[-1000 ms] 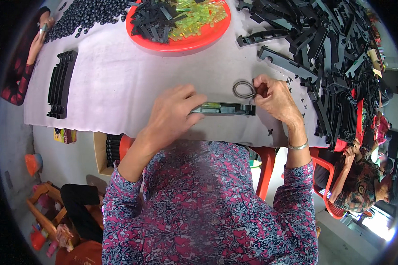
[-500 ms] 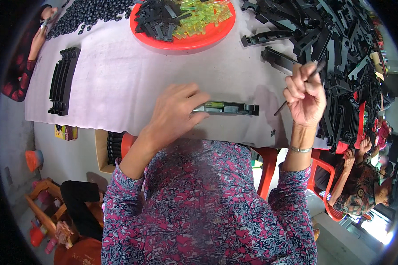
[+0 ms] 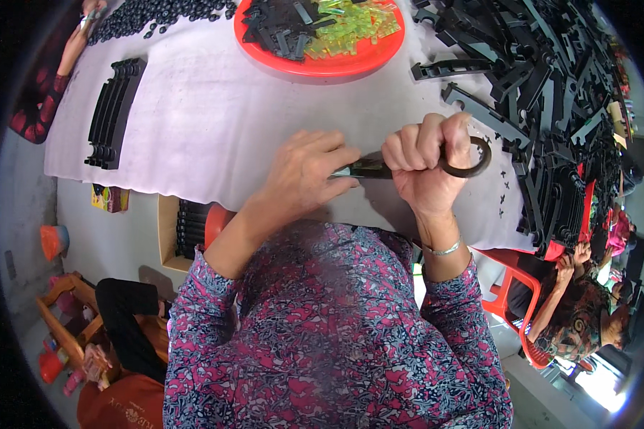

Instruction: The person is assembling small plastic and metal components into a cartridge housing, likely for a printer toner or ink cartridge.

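Note:
My left hand (image 3: 309, 164) is closed round one end of a long narrow black plastic holder (image 3: 368, 169), keeping it just above or on the cloth. Most of that holder is covered by my fingers, and a pale insert shows at the fingertips. In my right fist (image 3: 429, 157) is a dark tool with a ring-shaped end (image 3: 479, 163), which sticks out to the right of the hand. The fist sits at the holder's right end; the tool's working tip is hidden. Beyond my hands stands a red plate (image 3: 322, 68) with small black parts (image 3: 283, 36) and translucent yellow-green pieces (image 3: 358, 30).
Black plastic parts (image 3: 522, 64) are heaped at the right. Another set of black holders (image 3: 114, 114) lies at the left, near black beads (image 3: 157, 13). Small black bits (image 3: 503, 189) dot the cloth on the right. Co-workers sit on both sides; a red chair (image 3: 508, 293) stands close by.
My right hand has come left and down, bringing the dark tool to the holder's right end. My left hand stays on the holder and has shifted slightly right in view.

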Tool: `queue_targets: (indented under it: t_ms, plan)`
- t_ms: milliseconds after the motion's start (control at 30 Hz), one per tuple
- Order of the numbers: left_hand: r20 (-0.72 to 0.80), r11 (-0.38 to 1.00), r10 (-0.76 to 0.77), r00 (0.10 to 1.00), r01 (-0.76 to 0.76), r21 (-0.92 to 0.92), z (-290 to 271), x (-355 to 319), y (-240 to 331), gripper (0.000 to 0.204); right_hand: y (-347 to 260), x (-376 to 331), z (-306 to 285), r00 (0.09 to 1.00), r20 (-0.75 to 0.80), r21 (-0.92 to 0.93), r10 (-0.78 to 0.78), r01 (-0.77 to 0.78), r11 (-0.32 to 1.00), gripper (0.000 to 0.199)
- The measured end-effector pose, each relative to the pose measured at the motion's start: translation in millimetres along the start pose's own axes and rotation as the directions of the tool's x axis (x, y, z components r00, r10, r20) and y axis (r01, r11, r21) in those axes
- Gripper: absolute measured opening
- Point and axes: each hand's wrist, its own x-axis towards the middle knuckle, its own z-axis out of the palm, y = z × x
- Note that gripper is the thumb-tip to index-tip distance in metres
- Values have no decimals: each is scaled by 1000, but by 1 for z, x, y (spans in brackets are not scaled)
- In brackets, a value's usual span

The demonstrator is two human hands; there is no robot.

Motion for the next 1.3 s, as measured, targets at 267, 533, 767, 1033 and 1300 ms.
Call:
queue_targets:
  t_ms: [267,533,767,1033,1300]
  plan:
    - [-1,1000,9,1000,-9,-6,3,-3,-4,35,9,-3,-11,994,106,0,0,0,1000,58]
    - [-10,1000,13,1000,-13,-16,2,1,-3,37,6,-7,-10,991,131,-64,-20,29,998,57]
    - [2,1000,4,1000,-4,-31,0,2,-2,35,-9,-10,-17,995,80,13,-62,61,998,62]
    - [10,1000,-16,1000,16,-8,0,2,1,35,-3,-12,-34,990,121,32,-68,64,997,54]
    - [22,1000,-19,1000,20,-13,0,3,1,35,-5,-11,-21,998,-3,-45,-61,61,997,57]
